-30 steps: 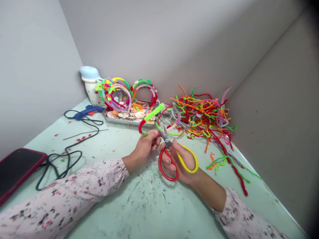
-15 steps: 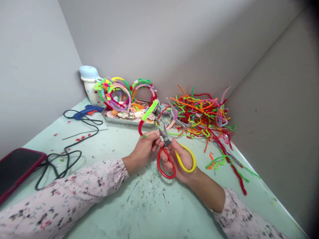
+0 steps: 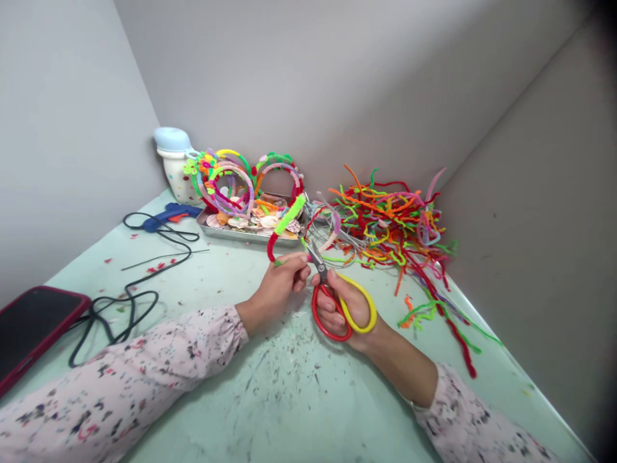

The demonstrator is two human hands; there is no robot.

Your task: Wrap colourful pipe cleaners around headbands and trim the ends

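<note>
My left hand (image 3: 280, 283) pinches a fuzzy wrapped headband (image 3: 290, 215), whose red and lime green part curves up from the fingers. Its pink and purple end shows to the right, behind the scissors. My right hand (image 3: 349, 308) is closed on scissors (image 3: 322, 272) with one red and one yellow handle. The blades point up and left, close to my left fingertips, and look nearly closed. A short green strand stands beside the blade tips.
Behind my hands, a metal tray (image 3: 250, 238) holds shells and decorated headbands (image 3: 231, 186). Colourful pipe cleaners (image 3: 385, 212) lie heaped at the back right. On the left are a cup (image 3: 176, 167), a blue glue gun (image 3: 168, 215), a dark cord (image 3: 130, 297) and a phone (image 3: 36, 328).
The scissor handles have come closer together and turned slightly, with the red loop moving right. My left hand and the headband have hardly moved.
</note>
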